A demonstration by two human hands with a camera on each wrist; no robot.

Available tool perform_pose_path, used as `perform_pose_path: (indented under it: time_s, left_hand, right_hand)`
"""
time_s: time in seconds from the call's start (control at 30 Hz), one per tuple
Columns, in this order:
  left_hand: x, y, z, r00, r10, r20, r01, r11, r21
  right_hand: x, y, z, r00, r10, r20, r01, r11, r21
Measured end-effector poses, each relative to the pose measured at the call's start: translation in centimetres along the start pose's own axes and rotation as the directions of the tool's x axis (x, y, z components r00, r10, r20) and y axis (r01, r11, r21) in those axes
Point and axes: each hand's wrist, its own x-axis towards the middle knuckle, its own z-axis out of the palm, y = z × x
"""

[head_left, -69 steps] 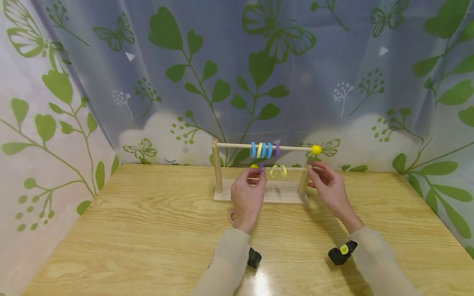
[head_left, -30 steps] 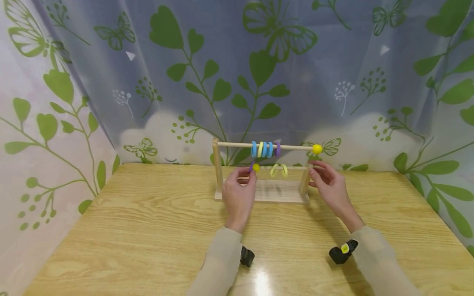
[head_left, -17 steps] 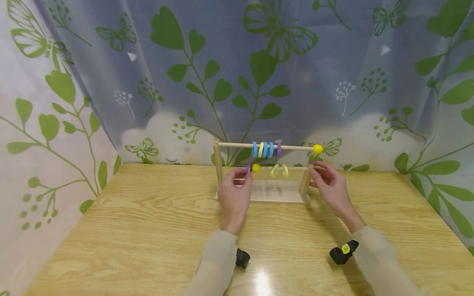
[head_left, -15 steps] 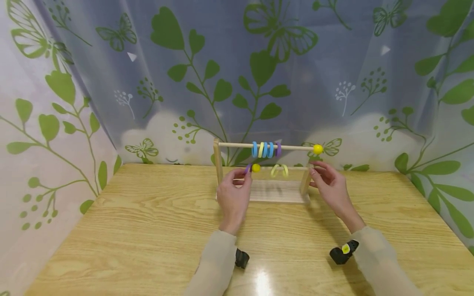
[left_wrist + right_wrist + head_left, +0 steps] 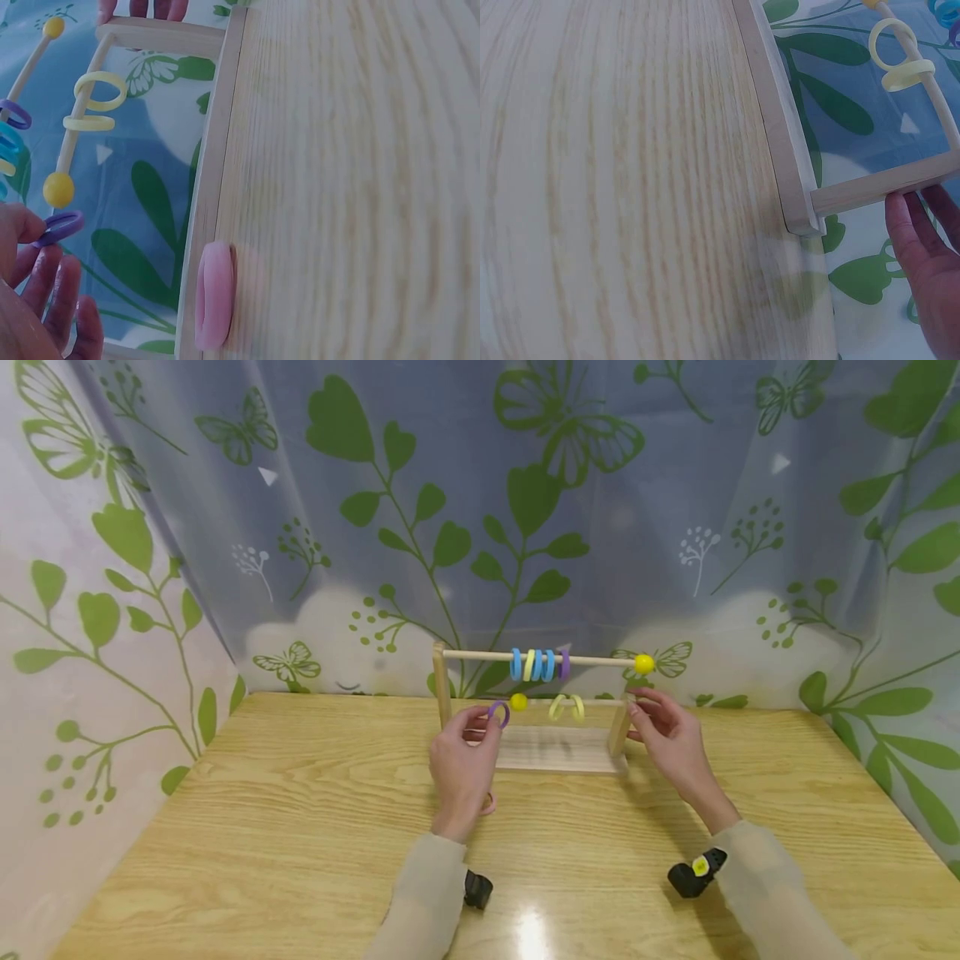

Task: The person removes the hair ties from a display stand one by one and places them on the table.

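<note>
My left hand (image 5: 462, 768) pinches a purple ring (image 5: 64, 227) between thumb and fingers. That ring is off the rod, just left of the yellow ball (image 5: 518, 702) that tips the lower rod. At the wooden stand's right upright (image 5: 619, 731), my right hand (image 5: 670, 739) grips the post near its top; the right wrist view shows several fingertips against its side. Two pale yellow rings (image 5: 88, 123) hang on the lower rod. The upper rod (image 5: 472, 654) carries blue rings (image 5: 515, 664), a pale yellow ring and a purple ring (image 5: 565, 664).
A pink ring (image 5: 214, 296) lies by the stand's base (image 5: 558, 760), partly hidden behind my left wrist in the head view. Another yellow ball (image 5: 644, 664) caps the upper rod's right end. Behind the wood-grain table (image 5: 315, 860) hangs a leaf-patterned curtain (image 5: 420, 568).
My left hand has drawn the purple ring leftward off the lower rod, past the yellow ball, then slightly down. The pink ring shows again beside the wrist. My right hand stays put.
</note>
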Motion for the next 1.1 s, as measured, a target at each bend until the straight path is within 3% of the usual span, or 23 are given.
perform_pose_path:
  time_s: [0.73, 1.1]
  left_hand:
    - [-0.1, -0.2, -1.7, 0.993, -0.030, 0.113, 0.028, 0.999, 0.017]
    - [-0.1, -0.4, -2.4, 0.976, -0.034, 0.213, 0.025, 0.999, 0.044]
  right_hand:
    - [-0.1, 0.2, 0.0, 1.000, -0.012, 0.004, 0.012, 1.000, 0.009]
    - [0.0, 0.1, 0.0, 1.000, -0.019, -0.001, 0.019, 1.000, 0.006]
